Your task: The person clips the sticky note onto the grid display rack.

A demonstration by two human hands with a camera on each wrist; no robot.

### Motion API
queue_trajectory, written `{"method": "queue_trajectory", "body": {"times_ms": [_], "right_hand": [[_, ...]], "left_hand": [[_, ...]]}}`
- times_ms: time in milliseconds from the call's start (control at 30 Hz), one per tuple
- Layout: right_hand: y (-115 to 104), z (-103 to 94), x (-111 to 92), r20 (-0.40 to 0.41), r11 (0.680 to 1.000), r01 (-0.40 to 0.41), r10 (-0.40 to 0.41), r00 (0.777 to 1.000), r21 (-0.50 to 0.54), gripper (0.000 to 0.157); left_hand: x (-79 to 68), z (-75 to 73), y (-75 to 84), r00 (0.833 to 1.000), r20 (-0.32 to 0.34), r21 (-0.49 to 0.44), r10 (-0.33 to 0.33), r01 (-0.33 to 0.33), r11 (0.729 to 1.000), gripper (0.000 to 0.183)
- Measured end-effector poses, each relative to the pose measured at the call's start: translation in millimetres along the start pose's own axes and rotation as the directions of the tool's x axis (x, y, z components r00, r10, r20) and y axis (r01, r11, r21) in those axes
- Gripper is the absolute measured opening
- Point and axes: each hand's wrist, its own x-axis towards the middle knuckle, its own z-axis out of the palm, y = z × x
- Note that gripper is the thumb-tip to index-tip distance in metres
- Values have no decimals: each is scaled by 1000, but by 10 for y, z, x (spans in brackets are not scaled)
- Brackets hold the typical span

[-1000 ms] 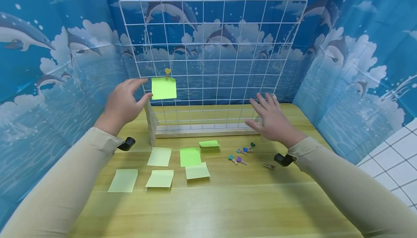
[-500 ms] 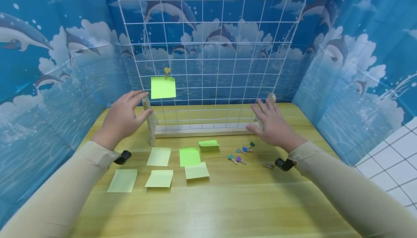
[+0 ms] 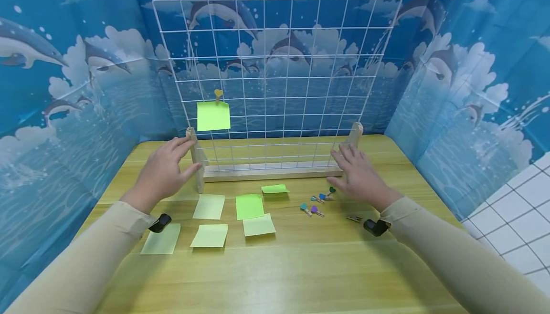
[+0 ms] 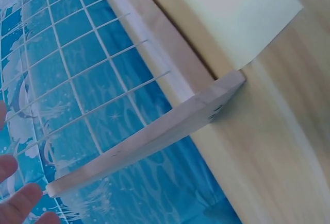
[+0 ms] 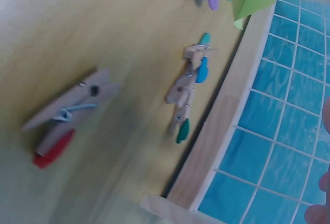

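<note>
A white wire grid [image 3: 275, 78] stands upright in a wooden base. One green sticky note [image 3: 213, 116] hangs at its left side under a clothespin with a yellow heart [image 3: 218, 93]. My left hand [image 3: 160, 174] is beside the left wooden support [image 3: 195, 159], its fingers extended and holding nothing. In the left wrist view, fingertips [image 4: 26, 201] come up close to that support's upper end. Fingers spread, my right hand [image 3: 363, 178] hovers in front of the grid's lower right, near the right wooden support [image 3: 354, 135]. It holds nothing either.
Several pale and bright green sticky notes [image 3: 209, 235] lie on the wooden table [image 3: 275, 276], left of centre. Small clothespins with coloured hearts [image 3: 315, 210] lie to their right. A red-tipped clothespin [image 5: 72, 116] lies apart. Dolphin-printed curtains [image 3: 73, 89] enclose the table.
My left hand has come down from beside the hanging note to the left support. The right hand has sunk slightly. Notes and clothespins have stayed in place.
</note>
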Motion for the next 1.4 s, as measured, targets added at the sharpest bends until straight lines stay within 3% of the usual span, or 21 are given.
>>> {"method": "queue_trajectory", "body": {"times_ms": [533,867,1400], "right_hand": [[94,242,-72,7,1000,-2,2,1000,20,84],[103,315,-100,13,1000,-13,13,1000,10,82],[70,358,-139,67,998,-25,22,998,51,79]], "left_hand": [[-155,210,-45,996,85,2,-38,38,999,74],[-228,298,-58,974,209,17,-85,83,996,85],[-354,487,-69,953,294,31,-80,74,997,84]]}}
